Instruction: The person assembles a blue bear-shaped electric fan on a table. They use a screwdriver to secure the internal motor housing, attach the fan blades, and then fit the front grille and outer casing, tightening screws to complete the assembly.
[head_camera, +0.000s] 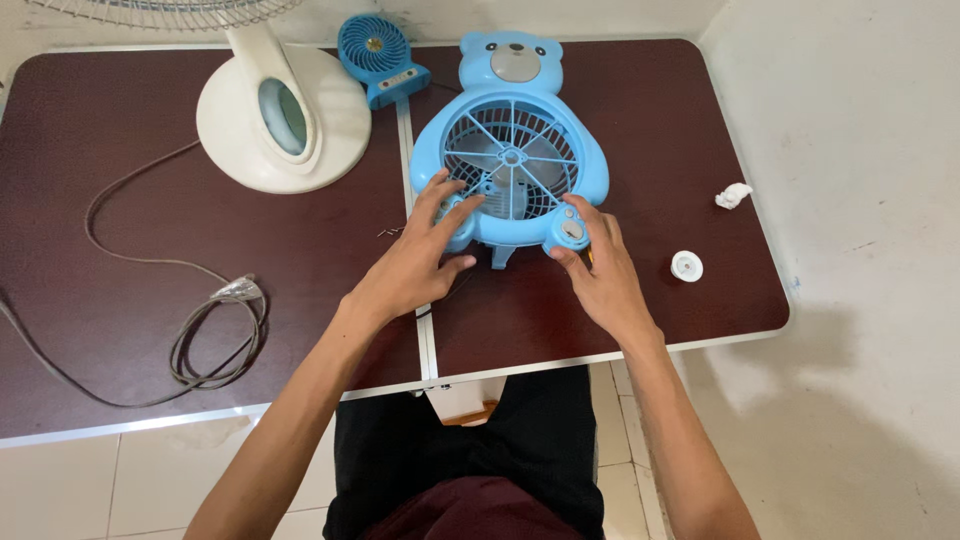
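A light blue bear-shaped desk fan (510, 140) lies flat on its back on a dark brown table (130, 250), its round grille facing up. My left hand (420, 255) rests on the fan's lower left edge, fingers spread over the grille rim. My right hand (600, 270) touches the lower right corner, fingertips at a round grey knob (572, 231). Neither hand lifts the fan.
A white fan base (285, 115) stands at the back left, its grey cord (205, 335) coiled near the front edge. A small blue handheld fan (378, 55) lies behind. A white round cap (687, 266), a crumpled white scrap (733, 195) and small screws (388, 232) lie nearby.
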